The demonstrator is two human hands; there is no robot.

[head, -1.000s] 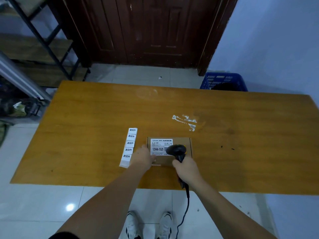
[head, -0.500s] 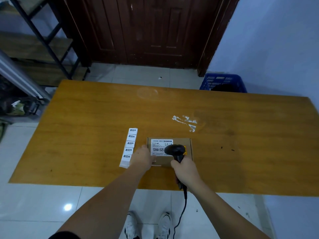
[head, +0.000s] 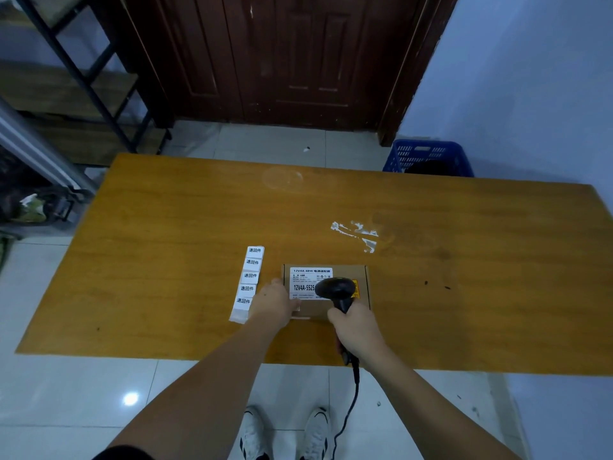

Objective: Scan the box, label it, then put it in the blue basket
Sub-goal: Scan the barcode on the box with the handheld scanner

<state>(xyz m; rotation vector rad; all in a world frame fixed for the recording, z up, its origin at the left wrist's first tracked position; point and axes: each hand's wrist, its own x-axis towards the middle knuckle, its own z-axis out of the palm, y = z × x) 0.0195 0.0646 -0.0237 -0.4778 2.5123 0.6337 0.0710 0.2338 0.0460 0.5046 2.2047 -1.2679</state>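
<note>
A flat brown cardboard box (head: 361, 277) with a white printed label lies on the wooden table (head: 185, 227) near its front edge. My left hand (head: 273, 302) rests on the box's near left corner. My right hand (head: 356, 328) grips a black corded barcode scanner (head: 335, 288), whose head hangs over the right part of the box's label. A strip of white stickers (head: 247, 282) lies just left of the box. The blue basket (head: 428, 157) stands on the floor beyond the table's far right edge.
A dark wooden door (head: 292, 58) is behind the table. A metal shelf rack (head: 73, 84) stands at the back left. White torn tape residue (head: 360, 234) marks the table behind the box. The scanner's cord (head: 351, 403) hangs down past the table's front edge.
The scanner head has shifted slightly left over the box's label. My left hand has stayed on the box's corner.
</note>
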